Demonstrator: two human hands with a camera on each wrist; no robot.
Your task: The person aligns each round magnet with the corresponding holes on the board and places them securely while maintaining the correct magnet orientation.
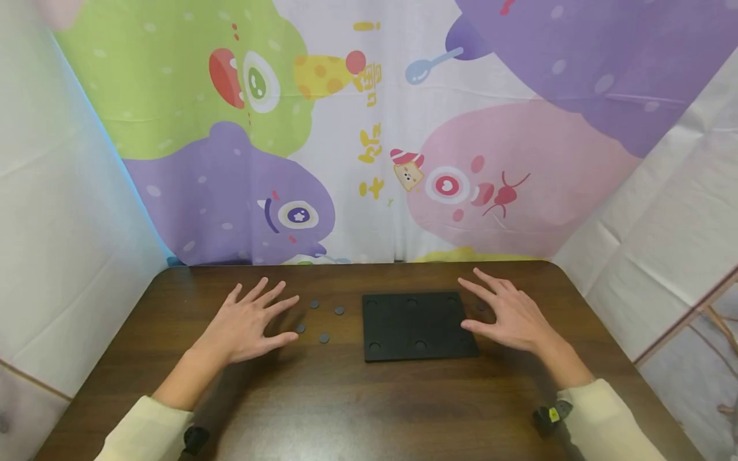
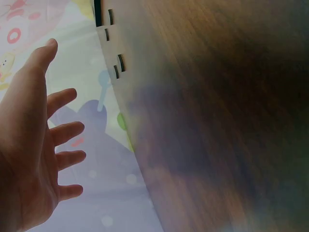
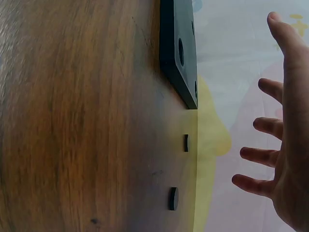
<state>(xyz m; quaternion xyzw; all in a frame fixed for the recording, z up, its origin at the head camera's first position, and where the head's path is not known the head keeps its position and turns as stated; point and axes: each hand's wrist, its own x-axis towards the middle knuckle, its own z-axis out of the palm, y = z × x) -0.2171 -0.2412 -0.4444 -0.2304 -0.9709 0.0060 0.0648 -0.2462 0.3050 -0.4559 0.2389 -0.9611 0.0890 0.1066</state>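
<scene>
- Black board (image 1: 410,323): matt, smooth, plastic-looking
- Small discs (image 1: 325,338) left of the board: matt, plastic-looking
- Tabletop (image 1: 346,403) under the board: wood-grained, smooth, softly glossy
- Printed backdrop (image 1: 369,234) behind the board: lightly creased cloth
- White sheet (image 1: 680,205) right of the board: wrinkled cloth, faint sheen

We wear a left sleeve (image 1: 144,430) and a right sleeve (image 1: 611,426) of the same pale, faintly yellowish cream colour, both plain and roomy. A small black gadget (image 1: 196,438) shows beside our left sleeve; a second black gadget (image 1: 542,420), bearing a bright yellow-green patch (image 1: 554,415), sits against our right sleeve.
</scene>
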